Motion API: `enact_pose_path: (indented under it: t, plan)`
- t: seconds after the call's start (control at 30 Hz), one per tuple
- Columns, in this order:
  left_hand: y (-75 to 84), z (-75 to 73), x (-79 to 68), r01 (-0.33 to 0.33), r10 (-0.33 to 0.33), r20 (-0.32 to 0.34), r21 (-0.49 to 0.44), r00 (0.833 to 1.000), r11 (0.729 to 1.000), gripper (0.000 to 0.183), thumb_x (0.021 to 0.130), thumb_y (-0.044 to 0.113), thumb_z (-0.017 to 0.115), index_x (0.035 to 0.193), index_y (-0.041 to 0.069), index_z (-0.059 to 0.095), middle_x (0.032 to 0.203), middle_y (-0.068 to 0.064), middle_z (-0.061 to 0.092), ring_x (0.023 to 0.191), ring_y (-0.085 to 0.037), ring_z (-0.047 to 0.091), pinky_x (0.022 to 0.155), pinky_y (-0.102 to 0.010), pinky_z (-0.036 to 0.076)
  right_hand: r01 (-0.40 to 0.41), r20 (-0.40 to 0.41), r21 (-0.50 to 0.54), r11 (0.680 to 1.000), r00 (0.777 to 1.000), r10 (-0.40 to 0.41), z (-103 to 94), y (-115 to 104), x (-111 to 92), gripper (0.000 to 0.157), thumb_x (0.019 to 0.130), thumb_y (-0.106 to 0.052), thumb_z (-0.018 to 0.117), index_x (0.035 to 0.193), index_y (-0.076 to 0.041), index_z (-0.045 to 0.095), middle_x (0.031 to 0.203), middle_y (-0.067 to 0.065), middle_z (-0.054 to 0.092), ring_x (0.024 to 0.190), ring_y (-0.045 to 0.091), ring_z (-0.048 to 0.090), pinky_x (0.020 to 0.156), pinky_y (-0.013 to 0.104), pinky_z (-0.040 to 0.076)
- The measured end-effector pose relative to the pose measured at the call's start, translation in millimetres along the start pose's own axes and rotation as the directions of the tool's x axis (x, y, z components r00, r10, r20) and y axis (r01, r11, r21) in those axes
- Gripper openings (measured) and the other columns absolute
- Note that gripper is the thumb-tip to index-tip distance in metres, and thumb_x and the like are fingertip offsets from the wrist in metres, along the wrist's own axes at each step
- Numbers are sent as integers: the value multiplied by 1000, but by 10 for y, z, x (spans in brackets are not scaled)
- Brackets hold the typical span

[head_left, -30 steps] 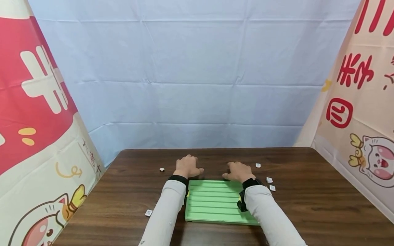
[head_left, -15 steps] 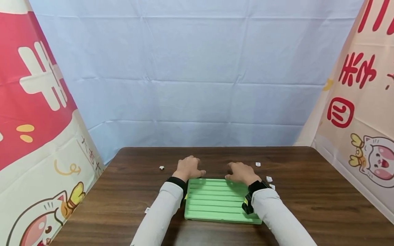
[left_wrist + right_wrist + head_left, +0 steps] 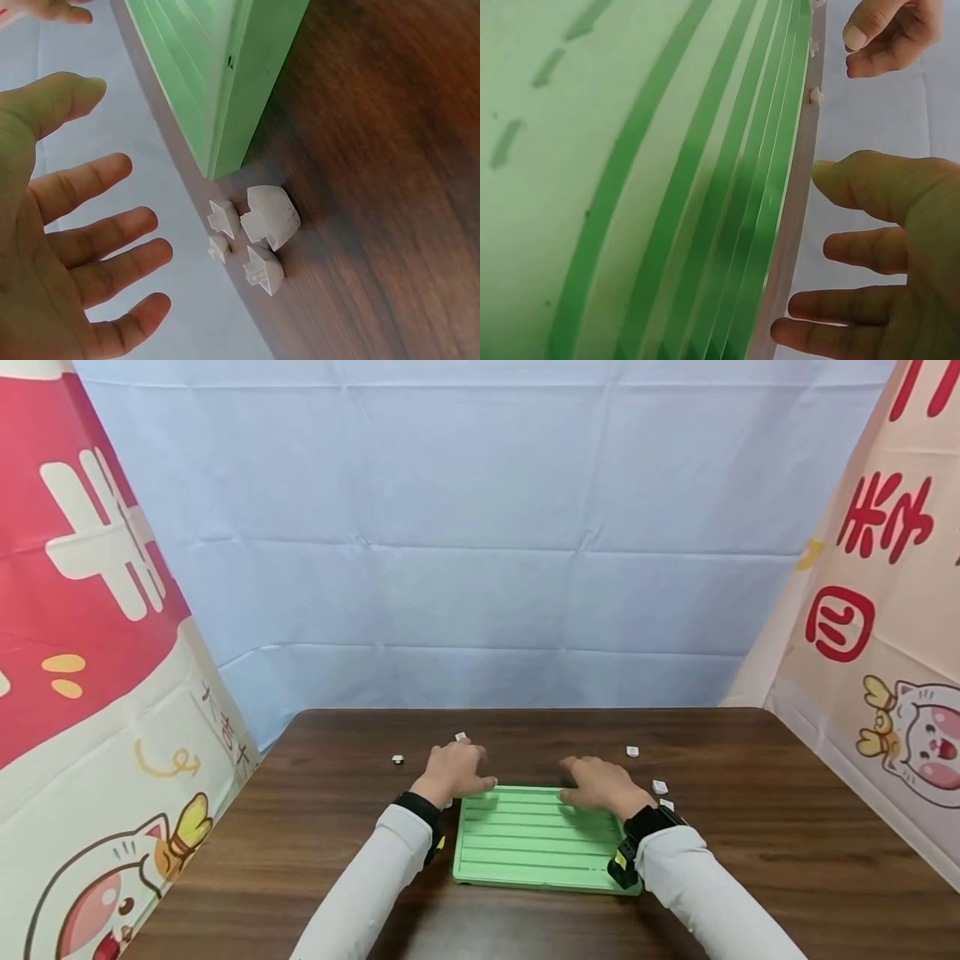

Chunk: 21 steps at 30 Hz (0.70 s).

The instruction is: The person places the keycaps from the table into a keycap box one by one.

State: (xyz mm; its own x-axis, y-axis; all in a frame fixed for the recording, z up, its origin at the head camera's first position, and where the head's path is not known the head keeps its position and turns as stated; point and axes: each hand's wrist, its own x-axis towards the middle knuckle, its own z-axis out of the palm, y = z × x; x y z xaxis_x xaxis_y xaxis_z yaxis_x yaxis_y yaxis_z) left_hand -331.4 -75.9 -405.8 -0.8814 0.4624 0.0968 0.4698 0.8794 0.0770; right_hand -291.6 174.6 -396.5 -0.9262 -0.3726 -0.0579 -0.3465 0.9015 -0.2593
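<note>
A green tray [image 3: 540,839] with ridges lies on the table between my forearms. My left hand [image 3: 453,772] hovers over its far left corner, fingers spread and nothing in them. The left wrist view shows several white keycaps beside the tray's corner, among them a larger keycap [image 3: 271,214] and a smaller keycap [image 3: 264,270], below my left fingers. My right hand [image 3: 606,785] is above the tray's far right part, its fingers extended and holding nothing. In the right wrist view the ridged tray surface [image 3: 637,187] lies beside the right fingers.
On the brown wooden table [image 3: 315,843] other small white pieces lie scattered: one keycap [image 3: 398,760] at the left, one white keycap [image 3: 461,737] beyond my left hand, and several at the right, including a keycap [image 3: 660,787]. A pale cloth [image 3: 480,568] hangs behind.
My right hand has shifted rightward and the forearms have spread apart. A white keycap now shows beyond the left fingertips. The keycap left of my left forearm has gone out of sight.
</note>
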Motion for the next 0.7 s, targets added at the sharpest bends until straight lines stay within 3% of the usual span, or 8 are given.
enact_pose_path:
  t: [0.4, 0.57, 0.7]
  plan:
    - [-54, -46, -197, -6, 8, 26, -54, 1000, 998, 39, 87, 40, 63, 116, 14, 64, 111, -5, 58, 95, -23, 58, 82, -52, 41, 30, -31, -28, 999, 999, -31, 37, -9, -170, 51, 88, -24, 65, 128, 4, 50, 120, 26, 51, 105, 38, 53, 74, 46, 45]
    - [-114, -28, -290, -32, 32, -3, -65, 999, 997, 36, 85, 37, 64, 113, 14, 66, 103, -2, 60, 90, -21, 57, 74, -48, 42, 44, -77, -61, 997, 996, -48, 77, -11, -262, 50, 88, -23, 65, 126, 6, 51, 122, 27, 50, 103, 38, 54, 71, 44, 46]
    - [-165, -62, -375, -45, 44, -23, -59, 999, 997, 35, 84, 35, 65, 111, 14, 67, 100, -2, 60, 76, -16, 54, 65, -40, 41, 60, -99, -81, 995, 993, -67, 90, -13, -341, 50, 87, -22, 66, 126, 6, 52, 122, 27, 49, 102, 37, 54, 68, 42, 46]
